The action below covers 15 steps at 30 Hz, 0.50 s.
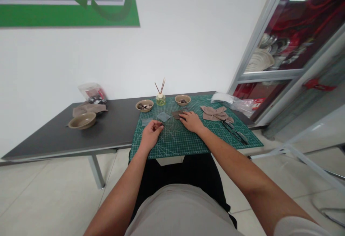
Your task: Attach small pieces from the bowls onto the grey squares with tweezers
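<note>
Over the green cutting mat [172,146], my left hand [151,132] is closed, thumb against fingers, around a small dark thing too small to name. Beside its fingertips lie a bluish translucent square [163,116] and a similar piece [146,121]. My right hand [191,121] rests with its fingers spread, fingertips on a small brown-grey piece [176,114]. Behind the hands stand a bowl of small dark and pale pieces [145,105], a glass bottle with thin sticks [161,100] and a bowl with dark pieces [183,100].
Right of my right hand lie a crumpled brown cloth [215,114], dark long-handled tools [234,133] and a clear plastic bag [234,103]. On the dark table [115,128] at left are a bowl [82,121], another cloth [81,109] and a clear container [93,91]. A wall stands behind.
</note>
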Each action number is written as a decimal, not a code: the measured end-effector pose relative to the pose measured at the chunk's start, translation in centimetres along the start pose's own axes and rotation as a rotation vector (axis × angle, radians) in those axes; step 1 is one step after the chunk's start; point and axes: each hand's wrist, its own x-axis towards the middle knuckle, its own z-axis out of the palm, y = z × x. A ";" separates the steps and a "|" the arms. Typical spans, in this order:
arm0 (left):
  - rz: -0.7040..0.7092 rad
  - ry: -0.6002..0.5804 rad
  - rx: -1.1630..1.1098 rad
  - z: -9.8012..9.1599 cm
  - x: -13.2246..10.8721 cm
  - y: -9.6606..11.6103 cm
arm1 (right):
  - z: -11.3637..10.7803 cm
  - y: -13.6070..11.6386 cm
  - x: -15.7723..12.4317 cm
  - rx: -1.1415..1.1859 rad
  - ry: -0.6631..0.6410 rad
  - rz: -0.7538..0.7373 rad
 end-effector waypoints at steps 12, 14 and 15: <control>0.006 -0.010 0.040 -0.1 -0.1 0.1 | 0.0 0.0 0.1 0.030 0.035 0.083; 0.002 -0.011 0.031 -0.1 -0.1 0.0 | 0.0 0.2 0.3 0.035 0.045 0.140; 0.000 -0.011 0.028 -0.1 0.0 0.0 | 0.1 0.4 0.4 0.036 0.046 0.158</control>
